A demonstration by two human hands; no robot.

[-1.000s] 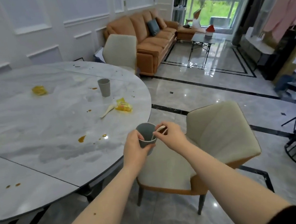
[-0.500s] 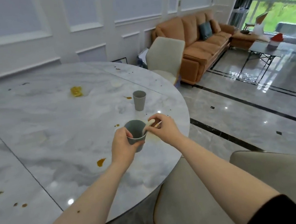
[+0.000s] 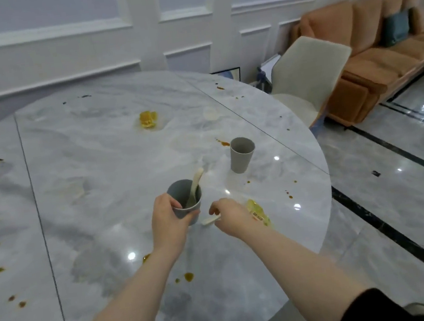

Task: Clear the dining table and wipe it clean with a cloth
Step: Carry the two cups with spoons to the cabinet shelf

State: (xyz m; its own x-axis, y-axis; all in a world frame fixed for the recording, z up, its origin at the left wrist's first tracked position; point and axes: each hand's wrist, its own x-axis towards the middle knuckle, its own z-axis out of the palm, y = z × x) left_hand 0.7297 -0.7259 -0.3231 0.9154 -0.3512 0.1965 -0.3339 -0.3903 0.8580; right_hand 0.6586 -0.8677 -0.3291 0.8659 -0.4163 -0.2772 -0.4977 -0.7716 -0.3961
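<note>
My left hand (image 3: 169, 221) grips a dark grey cup (image 3: 185, 201), fingers and thumb curled round its near side, holding it just above the marble surface (image 3: 96, 191). A pale spoon (image 3: 195, 186) stands inside the cup, its handle leaning out over the far rim. My right hand (image 3: 233, 218) is low over the surface just to the right of the cup, fingers bent downward at a second pale spoon (image 3: 210, 220) that lies flat there; I cannot tell whether my fingers have actually closed on it or only touch it. Just beyond my right wrist lies a crumpled yellow wrapper (image 3: 259, 212) on the surface. Further away, a lighter grey cup (image 3: 242, 154) stands upright by itself, well apart from the one I hold. Another yellow scrap (image 3: 148, 119) sits near the middle of the surface, and brownish sauce spots (image 3: 189, 276) are scattered across the marble, several near my forearms and more along the left edge. A cream chair (image 3: 307, 72) stands at the far side of the surface, with an orange sofa (image 3: 378, 41) behind it against the white panelled wall.
</note>
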